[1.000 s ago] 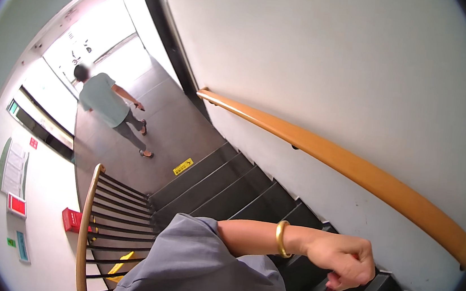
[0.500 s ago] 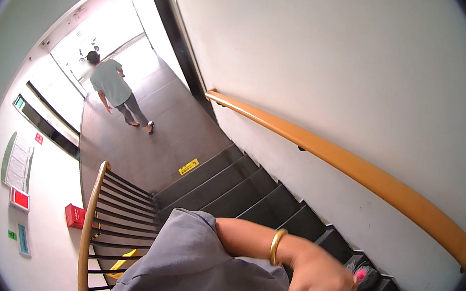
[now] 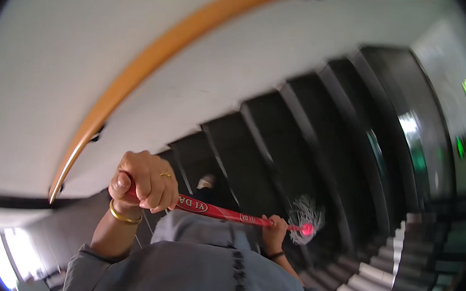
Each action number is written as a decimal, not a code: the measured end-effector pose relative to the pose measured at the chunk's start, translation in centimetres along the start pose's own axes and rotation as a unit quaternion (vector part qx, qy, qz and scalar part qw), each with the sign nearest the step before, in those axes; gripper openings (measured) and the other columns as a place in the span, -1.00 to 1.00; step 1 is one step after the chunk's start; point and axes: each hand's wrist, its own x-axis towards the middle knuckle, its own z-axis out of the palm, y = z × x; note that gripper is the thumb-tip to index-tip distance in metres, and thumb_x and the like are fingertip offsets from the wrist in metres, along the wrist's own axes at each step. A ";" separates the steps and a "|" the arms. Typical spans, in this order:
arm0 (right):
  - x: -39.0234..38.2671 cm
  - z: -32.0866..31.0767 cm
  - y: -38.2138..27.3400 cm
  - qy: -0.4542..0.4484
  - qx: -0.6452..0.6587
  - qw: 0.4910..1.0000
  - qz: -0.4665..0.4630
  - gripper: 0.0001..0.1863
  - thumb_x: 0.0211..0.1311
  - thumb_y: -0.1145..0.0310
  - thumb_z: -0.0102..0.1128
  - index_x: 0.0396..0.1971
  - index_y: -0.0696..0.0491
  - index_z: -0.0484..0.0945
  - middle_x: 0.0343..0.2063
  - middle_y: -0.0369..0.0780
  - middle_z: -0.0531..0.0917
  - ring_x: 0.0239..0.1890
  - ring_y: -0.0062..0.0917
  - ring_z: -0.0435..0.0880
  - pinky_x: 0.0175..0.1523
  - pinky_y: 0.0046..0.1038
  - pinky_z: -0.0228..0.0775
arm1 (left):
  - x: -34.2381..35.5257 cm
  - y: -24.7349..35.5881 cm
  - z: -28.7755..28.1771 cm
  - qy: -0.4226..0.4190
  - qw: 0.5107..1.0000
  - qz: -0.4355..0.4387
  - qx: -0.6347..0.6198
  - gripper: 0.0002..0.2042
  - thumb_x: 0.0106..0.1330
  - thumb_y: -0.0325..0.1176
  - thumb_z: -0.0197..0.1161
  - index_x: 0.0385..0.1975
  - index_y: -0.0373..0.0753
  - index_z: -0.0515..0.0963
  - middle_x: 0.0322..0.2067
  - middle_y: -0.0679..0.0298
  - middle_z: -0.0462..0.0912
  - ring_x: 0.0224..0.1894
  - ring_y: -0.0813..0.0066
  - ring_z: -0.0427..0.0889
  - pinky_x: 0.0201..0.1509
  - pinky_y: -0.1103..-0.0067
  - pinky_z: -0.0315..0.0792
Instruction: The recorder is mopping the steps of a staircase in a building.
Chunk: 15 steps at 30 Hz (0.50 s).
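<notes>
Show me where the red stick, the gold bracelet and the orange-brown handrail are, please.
Red stick [image 3: 223, 212]: head view, on the middle of its shaft.
Gold bracelet [image 3: 124, 217]: head view, on the front of its band.
Orange-brown handrail [image 3: 140, 67]: head view, about midway along its visible curve.

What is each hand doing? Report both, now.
Left hand: closed, holding the red handle.
Right hand: closed around the same handle, near the white strands.

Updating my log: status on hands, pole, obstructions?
Left hand, right hand closed on red pole. Stringy head beyond right hand. Wooden handrail clear of pole.
</notes>
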 end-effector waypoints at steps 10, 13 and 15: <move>-10.1 -0.5 12.8 0.129 -0.093 0.952 0.263 -0.69 0.00 0.26 0.33 -0.69 0.02 0.35 -0.64 -0.20 0.43 -0.50 -0.24 0.44 -0.35 -0.24 0.22 | -0.1 -16.2 2.5 -0.017 0.931 -0.334 -0.147 -0.64 0.35 -0.36 -0.16 -0.76 -0.26 0.23 -0.79 0.27 0.34 -0.66 0.40 0.35 -0.28 0.42 0.35; -6.1 -0.3 10.3 0.192 -0.071 0.959 0.199 -0.69 -0.03 0.30 0.33 -0.71 0.01 0.34 -0.66 -0.20 0.41 -0.52 -0.23 0.42 -0.38 -0.24 0.19 | 3.1 -12.6 2.0 -0.070 0.951 -0.287 -0.092 -0.63 0.35 -0.32 -0.13 -0.76 -0.24 0.24 -0.79 0.28 0.30 -0.67 0.40 0.30 -0.36 0.43 0.34; -2.6 0.6 7.1 0.222 -0.008 0.959 0.174 -0.69 -0.06 0.35 0.35 -0.72 0.01 0.33 -0.68 -0.19 0.41 -0.53 -0.23 0.42 -0.40 -0.24 0.17 | 4.8 -9.6 0.6 -0.081 0.958 -0.255 -0.107 -0.60 0.35 -0.29 -0.12 -0.80 -0.19 0.20 -0.83 0.30 0.27 -0.75 0.39 0.26 -0.46 0.47 0.34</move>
